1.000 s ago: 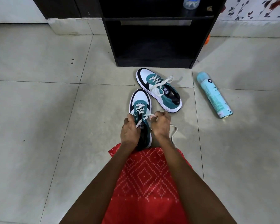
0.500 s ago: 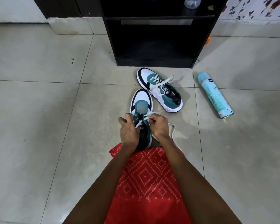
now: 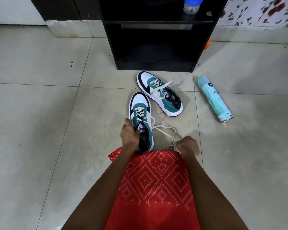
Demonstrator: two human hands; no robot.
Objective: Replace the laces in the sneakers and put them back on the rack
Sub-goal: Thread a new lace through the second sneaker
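Observation:
Two teal, white and black sneakers lie on the tiled floor in front of a black rack [image 3: 156, 63]. My left hand [image 3: 129, 135] grips the near sneaker [image 3: 140, 113] at its left side by the collar. A white lace [image 3: 165, 130] runs from this shoe's upper eyelets out to the right. My right hand [image 3: 188, 145] is closed on the lace's end, low and right of the shoe. The far sneaker [image 3: 160, 93] lies angled behind it, its white lace loosely tied.
A light blue spray can [image 3: 214, 98] lies on the floor to the right. A clear jar with a blue lid [image 3: 192, 4] stands on the rack's upper shelf. Red patterned cloth [image 3: 155, 188] covers my lap. An orange object [image 3: 207, 44] peeks out behind the rack.
My right hand has pulled away from the shoe's tongue to the right and toward me, drawing the lace out. My left hand has stayed on the near sneaker.

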